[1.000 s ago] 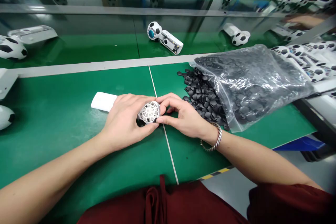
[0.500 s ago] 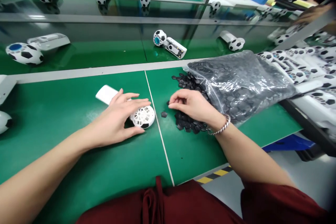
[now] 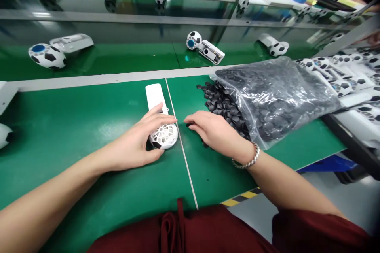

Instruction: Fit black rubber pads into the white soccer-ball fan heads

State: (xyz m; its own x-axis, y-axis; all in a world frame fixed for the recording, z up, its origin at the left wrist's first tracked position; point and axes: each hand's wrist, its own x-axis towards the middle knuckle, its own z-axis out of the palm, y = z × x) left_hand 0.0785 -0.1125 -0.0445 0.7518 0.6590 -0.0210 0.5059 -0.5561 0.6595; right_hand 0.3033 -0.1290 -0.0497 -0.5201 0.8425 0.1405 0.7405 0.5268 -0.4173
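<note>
A white hand-held fan with a round football-patterned head [image 3: 164, 137] and a flat white handle [image 3: 154, 95] lies on the green table. My left hand [image 3: 141, 140] rests over the head, with fingers curved round it and thumb against its side. My right hand [image 3: 211, 131] lies palm down just right of the fan. Its fingertips are pinched on a small black piece at the edge of a heap of black hexagonal pieces [image 3: 218, 101]. The heap spills from a clear plastic bag [image 3: 276, 95].
A grey rail [image 3: 89, 79] divides the table from a green conveyor behind, which carries several football fans [image 3: 47, 55] [image 3: 204, 47] [image 3: 273, 47]. More fans are stacked at the right [image 3: 341, 83]. A white seam line [image 3: 184, 154] crosses the table.
My left hand has turned the fan so that its handle points away from me instead of to the left. My right hand left the fan, reached to the black pieces, and has come back toward the fan.
</note>
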